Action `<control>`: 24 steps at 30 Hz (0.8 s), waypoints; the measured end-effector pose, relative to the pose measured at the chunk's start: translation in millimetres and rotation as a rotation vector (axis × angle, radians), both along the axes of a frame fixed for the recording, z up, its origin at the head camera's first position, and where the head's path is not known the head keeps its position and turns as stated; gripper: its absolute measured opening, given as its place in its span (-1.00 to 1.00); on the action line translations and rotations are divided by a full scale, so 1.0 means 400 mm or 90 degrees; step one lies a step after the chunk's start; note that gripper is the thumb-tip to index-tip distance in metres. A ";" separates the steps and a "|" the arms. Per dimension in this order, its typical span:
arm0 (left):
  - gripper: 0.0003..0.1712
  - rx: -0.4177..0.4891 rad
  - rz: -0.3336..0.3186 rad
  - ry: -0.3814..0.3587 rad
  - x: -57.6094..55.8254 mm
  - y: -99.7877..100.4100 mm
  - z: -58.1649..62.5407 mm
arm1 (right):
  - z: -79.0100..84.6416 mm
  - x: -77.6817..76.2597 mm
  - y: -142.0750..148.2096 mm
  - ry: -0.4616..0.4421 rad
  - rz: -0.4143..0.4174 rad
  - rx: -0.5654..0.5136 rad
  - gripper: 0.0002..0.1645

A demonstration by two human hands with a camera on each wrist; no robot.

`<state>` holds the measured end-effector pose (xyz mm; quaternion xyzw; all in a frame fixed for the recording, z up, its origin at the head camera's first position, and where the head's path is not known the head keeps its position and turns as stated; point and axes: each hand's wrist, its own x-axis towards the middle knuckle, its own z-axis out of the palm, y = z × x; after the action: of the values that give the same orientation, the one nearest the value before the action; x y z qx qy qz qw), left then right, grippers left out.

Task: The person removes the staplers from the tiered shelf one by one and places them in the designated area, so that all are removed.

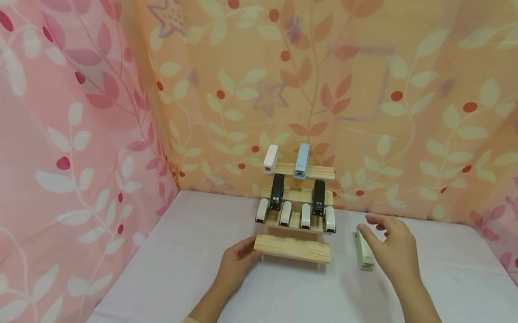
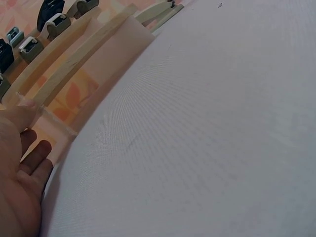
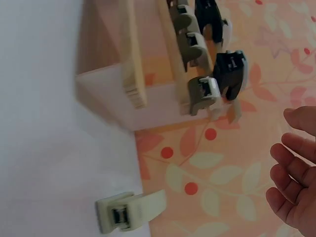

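A tiered wooden rack (image 1: pixel 294 248) with clear side panels stands on the table. My left hand (image 1: pixel 235 265) holds its lower left end; in the left wrist view the thumb touches the plank end, with bent fingers (image 2: pixel 37 157) beside the side panel. My right hand (image 1: pixel 395 251) hovers with loosely bent fingers over a pale green stapler (image 1: pixel 363 253) lying right of the rack. The right wrist view shows space between that hand (image 3: pixel 296 173) and the stapler (image 3: pixel 136 210). Nothing is in its grasp. The rack's lowest plank carries no stapler.
Above the bare plank, small white staplers (image 1: pixel 285 213) line one tier. Two black staplers (image 1: pixel 319 197) sit behind them. A white stapler (image 1: pixel 270 158) and a light blue stapler (image 1: pixel 301 161) occupy the top. Patterned curtain (image 1: pixel 227 99) hangs behind the white table (image 1: pixel 291 303).
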<state>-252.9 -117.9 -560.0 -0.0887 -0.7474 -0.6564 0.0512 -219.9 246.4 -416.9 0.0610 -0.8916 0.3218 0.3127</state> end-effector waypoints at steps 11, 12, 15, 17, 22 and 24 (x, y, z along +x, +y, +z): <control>-0.37 0.004 -0.003 0.015 0.004 0.002 0.000 | 0.105 -0.037 -0.045 -0.036 0.056 0.009 -0.50; -0.37 0.001 -0.002 0.011 0.005 0.002 0.000 | 0.113 -0.042 -0.048 -0.047 0.057 0.009 -0.48; -0.37 -0.003 -0.002 0.006 0.006 0.002 -0.001 | 0.135 -0.058 -0.057 -0.075 0.065 0.003 -0.44; -0.37 -0.004 -0.006 0.011 0.005 0.002 0.001 | 0.148 -0.072 -0.065 -0.083 0.075 -0.006 -0.42; -0.39 0.003 -0.011 0.022 0.000 -0.001 0.002 | 0.180 -0.117 -0.094 -0.108 0.109 -0.021 -0.37; -0.39 0.005 -0.008 0.017 -0.001 -0.003 0.001 | 0.194 -0.134 -0.107 -0.124 0.116 -0.019 -0.33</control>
<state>-253.3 -119.0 -559.5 -0.1020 -0.7437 -0.6583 0.0569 -273.6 203.5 -339.3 0.1057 -0.9037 0.3664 0.1946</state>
